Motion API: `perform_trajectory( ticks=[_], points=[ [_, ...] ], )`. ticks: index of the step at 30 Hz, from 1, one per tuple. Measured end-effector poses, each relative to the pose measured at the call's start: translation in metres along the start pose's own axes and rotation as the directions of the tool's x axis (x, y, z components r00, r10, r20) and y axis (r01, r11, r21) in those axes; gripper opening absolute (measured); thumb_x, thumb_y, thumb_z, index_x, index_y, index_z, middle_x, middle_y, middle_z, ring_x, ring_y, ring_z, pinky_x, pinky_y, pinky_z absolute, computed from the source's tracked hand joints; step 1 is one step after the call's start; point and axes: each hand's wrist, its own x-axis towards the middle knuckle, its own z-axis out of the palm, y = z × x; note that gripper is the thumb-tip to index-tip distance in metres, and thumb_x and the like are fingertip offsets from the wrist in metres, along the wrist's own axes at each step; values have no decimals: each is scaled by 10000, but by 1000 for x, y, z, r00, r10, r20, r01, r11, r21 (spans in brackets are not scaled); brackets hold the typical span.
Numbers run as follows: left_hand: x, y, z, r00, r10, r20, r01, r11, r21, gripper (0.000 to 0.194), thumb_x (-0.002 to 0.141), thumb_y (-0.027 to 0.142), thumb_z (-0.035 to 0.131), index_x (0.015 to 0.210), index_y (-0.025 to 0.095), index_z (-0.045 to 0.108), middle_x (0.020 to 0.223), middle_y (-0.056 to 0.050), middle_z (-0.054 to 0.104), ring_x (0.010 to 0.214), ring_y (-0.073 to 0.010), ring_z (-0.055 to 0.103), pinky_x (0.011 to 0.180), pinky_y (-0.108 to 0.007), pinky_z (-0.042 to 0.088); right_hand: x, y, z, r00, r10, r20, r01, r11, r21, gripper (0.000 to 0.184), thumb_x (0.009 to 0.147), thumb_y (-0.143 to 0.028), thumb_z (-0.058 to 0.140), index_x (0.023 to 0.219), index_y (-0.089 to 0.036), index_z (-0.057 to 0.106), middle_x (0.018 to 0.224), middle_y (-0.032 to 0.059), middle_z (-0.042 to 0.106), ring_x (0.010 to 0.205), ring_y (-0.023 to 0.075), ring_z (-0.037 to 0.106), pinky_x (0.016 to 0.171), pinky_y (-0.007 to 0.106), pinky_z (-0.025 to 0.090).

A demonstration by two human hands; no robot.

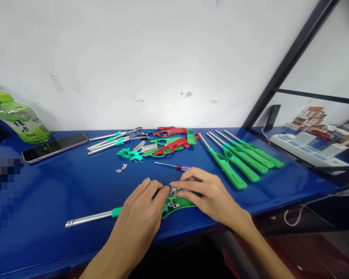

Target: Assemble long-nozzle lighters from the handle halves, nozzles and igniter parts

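Observation:
An opened gas lighter [90, 219] lies at the table's front edge, its silver barrel pointing left and its green shell half exposing thin wires. My left hand [144, 205] is closed over its middle, thumb and index finger at the wires. My right hand [211, 193] pinches a small clear fuel tank [175, 190] above the green shell. My fingers partly hide the tank, so I cannot tell whether it is seated. Just behind my right hand lies a screwdriver [167, 165] with a red and clear handle.
Several assembled green lighters [229, 172] lie at right. Behind are red shell halves [171, 147], silver barrels [107, 145], teal pieces [136, 155] and a pale trigger-like part [121, 168]. A phone [56, 147] and drink bottle [21, 120] are at left; a black frame [291, 62] stands right.

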Motion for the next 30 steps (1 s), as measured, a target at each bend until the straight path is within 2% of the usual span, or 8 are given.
perform_trajectory(
  ticks=[5, 8, 11, 15, 23, 30],
  points=[
    [-2, -2, 5, 998, -45, -49, 47, 998, 39, 300, 1035, 36, 447, 1157, 127, 705, 978, -77, 741, 871, -261, 647, 773, -414, 578, 3, -3, -1, 999, -24, -38, 26, 999, 45, 286, 1040, -212, 684, 1313, -243, 763, 1143, 78, 740, 1054, 206, 718, 946, 347, 593],
    [-3, -2, 5, 996, -59, -72, 62, 997, 37, 263, 1075, 108, 454, 1162, 120, 701, 974, -84, 762, 871, -276, 660, 773, -443, 559, 3, -1, -1, 996, -36, -81, 43, 995, 86, 323, 1011, -165, 722, 1330, -208, 748, 1128, 64, 779, 1015, 189, 725, 987, 346, 572],
    [-3, -2, 3, 995, -71, -65, 73, 997, 26, 263, 1094, 142, 446, 1093, 143, 709, 958, -71, 772, 854, -270, 664, 751, -431, 538, 2, 2, -2, 992, -37, -121, 51, 992, 115, 279, 981, -147, 758, 1256, -195, 779, 1111, 50, 813, 1002, 187, 738, 961, 332, 577],
    [-2, -1, 1, 996, -79, -33, 80, 996, 28, 325, 1096, 119, 385, 1081, 155, 708, 987, -71, 782, 869, -271, 666, 738, -411, 526, 2, 4, -3, 992, -41, -116, 61, 984, 169, 205, 971, -121, 761, 1150, -202, 819, 1109, 41, 840, 1003, 188, 770, 933, 319, 599],
    [-5, -2, 2, 1000, -17, 4, 17, 999, 49, 309, 1052, 50, 409, 1156, 130, 689, 1029, -78, 759, 915, -267, 643, 849, -429, 543, 3, 3, -2, 988, -72, -134, 96, 979, 177, 197, 959, -104, 768, 1123, -196, 828, 1099, 46, 858, 978, 203, 807, 918, 320, 615],
    [-2, -1, 1, 1000, -10, -24, 11, 999, 35, 289, 1014, 3, 441, 1095, 123, 691, 970, -84, 738, 879, -272, 616, 774, -408, 488, 3, 1, -1, 988, -85, -126, 103, 984, 147, 196, 953, -88, 769, 1123, -170, 823, 1082, 46, 860, 958, 188, 801, 914, 294, 615]
  ],
)
